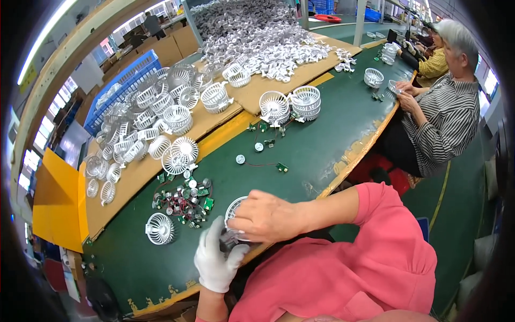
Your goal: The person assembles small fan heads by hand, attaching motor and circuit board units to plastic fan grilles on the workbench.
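Observation:
At the near edge of the green table, my right hand is bare and curls over a round white slatted fan housing. My left hand wears a white glove; its fingers and thumb curve around the lower side of the same piece. A greyish part between the hands is blurred and partly covered, so I cannot make out its kind. Left of my hands, another white fan housing rests on the table. Beyond it lies a heap of small green circuit boards with motors and red wires.
White fan housings pile on cardboard beside a blue crate. Stacked housings stand farther along, near loose wired boards. Small white parts form a large heap behind. At right, a person in stripes handles a housing.

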`<action>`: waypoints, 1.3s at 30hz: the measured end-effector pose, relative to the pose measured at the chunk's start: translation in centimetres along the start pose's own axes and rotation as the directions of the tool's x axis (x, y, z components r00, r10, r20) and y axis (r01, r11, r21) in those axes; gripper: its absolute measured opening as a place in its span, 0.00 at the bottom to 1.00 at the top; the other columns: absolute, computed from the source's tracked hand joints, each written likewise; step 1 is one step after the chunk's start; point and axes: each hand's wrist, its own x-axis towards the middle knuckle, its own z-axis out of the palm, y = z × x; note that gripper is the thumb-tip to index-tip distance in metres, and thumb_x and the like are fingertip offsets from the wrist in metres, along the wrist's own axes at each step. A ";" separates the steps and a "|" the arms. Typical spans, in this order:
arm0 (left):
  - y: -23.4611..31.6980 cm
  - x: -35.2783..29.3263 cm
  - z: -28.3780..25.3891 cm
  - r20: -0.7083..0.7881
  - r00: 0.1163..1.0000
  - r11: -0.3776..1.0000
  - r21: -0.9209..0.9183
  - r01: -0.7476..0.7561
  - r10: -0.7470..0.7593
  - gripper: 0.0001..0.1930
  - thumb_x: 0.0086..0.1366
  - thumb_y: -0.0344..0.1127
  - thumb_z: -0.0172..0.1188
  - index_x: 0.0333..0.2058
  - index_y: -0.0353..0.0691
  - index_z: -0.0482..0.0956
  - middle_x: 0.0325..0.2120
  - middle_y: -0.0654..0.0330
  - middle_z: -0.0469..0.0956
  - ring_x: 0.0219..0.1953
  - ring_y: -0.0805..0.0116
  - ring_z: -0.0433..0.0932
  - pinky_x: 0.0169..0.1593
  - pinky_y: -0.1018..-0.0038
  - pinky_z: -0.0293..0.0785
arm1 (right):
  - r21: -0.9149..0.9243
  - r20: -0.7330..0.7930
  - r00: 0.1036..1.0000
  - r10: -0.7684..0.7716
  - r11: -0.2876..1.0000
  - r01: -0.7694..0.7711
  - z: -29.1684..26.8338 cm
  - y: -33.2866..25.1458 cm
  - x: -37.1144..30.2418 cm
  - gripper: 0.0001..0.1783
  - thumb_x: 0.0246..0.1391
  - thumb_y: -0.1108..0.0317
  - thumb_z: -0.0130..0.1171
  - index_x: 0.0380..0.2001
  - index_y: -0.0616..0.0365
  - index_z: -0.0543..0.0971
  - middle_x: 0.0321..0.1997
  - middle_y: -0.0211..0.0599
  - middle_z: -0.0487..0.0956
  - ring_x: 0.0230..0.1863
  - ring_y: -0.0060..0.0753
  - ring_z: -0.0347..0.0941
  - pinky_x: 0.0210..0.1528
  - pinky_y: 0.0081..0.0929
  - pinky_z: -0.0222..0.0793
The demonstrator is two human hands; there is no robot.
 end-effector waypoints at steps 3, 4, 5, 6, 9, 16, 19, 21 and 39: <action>1.4 1.4 -0.3 0.112 0.965 0.771 0.583 -0.256 0.237 0.30 0.45 0.44 0.69 0.48 0.41 0.72 0.45 0.50 0.72 0.41 0.49 0.75 0.41 0.61 0.74 | -0.178 0.098 0.995 0.018 0.984 -0.001 -0.1 0.9 -0.3 0.08 0.42 0.65 0.58 0.26 0.54 0.72 0.24 0.30 0.69 0.30 0.30 0.67 0.38 0.29 0.59; 1.2 1.4 -0.2 0.110 0.965 0.770 0.585 -0.256 0.237 0.30 0.45 0.44 0.69 0.48 0.41 0.72 0.45 0.50 0.72 0.41 0.49 0.75 0.41 0.61 0.74 | -0.240 0.149 0.989 0.003 0.970 0.033 0.1 1.1 -0.4 0.06 0.41 0.66 0.57 0.22 0.53 0.71 0.22 0.29 0.68 0.29 0.30 0.66 0.38 0.30 0.58; 0.6 1.4 -0.2 0.186 0.958 0.732 0.618 -0.288 0.220 0.28 0.46 0.43 0.69 0.47 0.42 0.72 0.44 0.51 0.72 0.39 0.49 0.75 0.41 0.62 0.73 | -0.240 0.148 0.989 0.002 0.970 0.034 0.2 1.3 -0.5 0.06 0.41 0.66 0.57 0.22 0.53 0.71 0.22 0.29 0.68 0.29 0.30 0.66 0.38 0.30 0.58; 0.0 1.4 -0.2 0.261 0.945 0.691 0.646 -0.324 0.199 0.27 0.47 0.41 0.68 0.47 0.43 0.72 0.43 0.51 0.72 0.38 0.50 0.75 0.41 0.63 0.73 | -0.212 0.172 0.985 -0.006 0.976 0.043 0.3 1.4 -0.5 0.04 0.41 0.67 0.56 0.21 0.53 0.71 0.21 0.29 0.68 0.30 0.30 0.67 0.38 0.31 0.58; -0.4 1.4 -0.4 0.240 0.938 0.660 0.667 -0.346 0.249 0.21 0.49 0.38 0.66 0.43 0.47 0.75 0.38 0.56 0.74 0.35 0.55 0.74 0.39 0.64 0.72 | -0.179 0.204 0.979 -0.017 0.982 0.055 0.4 1.9 -0.2 0.03 0.42 0.68 0.55 0.20 0.52 0.72 0.21 0.29 0.69 0.31 0.30 0.67 0.38 0.31 0.57; 0.0 1.7 -0.5 0.167 0.934 0.652 0.677 -0.342 0.316 0.16 0.45 0.33 0.66 0.37 0.48 0.80 0.33 0.61 0.77 0.34 0.58 0.75 0.38 0.66 0.71 | -0.095 0.346 0.938 -0.024 0.994 0.060 0.7 2.4 0.7 0.06 0.44 0.65 0.57 0.19 0.52 0.73 0.22 0.28 0.70 0.31 0.28 0.70 0.36 0.28 0.55; -0.3 1.6 -0.7 0.156 0.934 0.662 0.669 -0.338 0.320 0.16 0.45 0.34 0.66 0.37 0.48 0.81 0.32 0.60 0.76 0.33 0.58 0.74 0.37 0.66 0.71 | -0.070 0.340 0.938 -0.067 0.993 0.097 0.7 2.5 0.6 0.07 0.45 0.63 0.57 0.20 0.52 0.74 0.23 0.28 0.70 0.30 0.28 0.71 0.36 0.28 0.55; -0.6 1.5 -0.7 0.160 0.930 0.667 0.658 -0.350 0.331 0.16 0.45 0.34 0.66 0.37 0.48 0.81 0.32 0.60 0.76 0.33 0.58 0.74 0.37 0.66 0.71 | -0.051 0.351 0.935 -0.054 0.996 0.076 0.6 2.4 0.6 0.07 0.45 0.63 0.57 0.19 0.51 0.74 0.23 0.28 0.70 0.30 0.28 0.71 0.36 0.28 0.55; -0.9 3.4 1.2 0.276 0.954 0.809 0.530 -0.252 0.116 0.46 0.44 0.48 0.70 0.59 0.34 0.60 0.39 0.51 0.76 0.44 0.50 0.74 0.54 0.58 0.63 | -0.191 0.286 0.931 0.226 0.966 -0.176 -1.0 -1.7 -4.3 0.34 0.37 0.53 0.67 0.48 0.58 0.73 0.51 0.40 0.71 0.47 0.35 0.70 0.63 0.54 0.51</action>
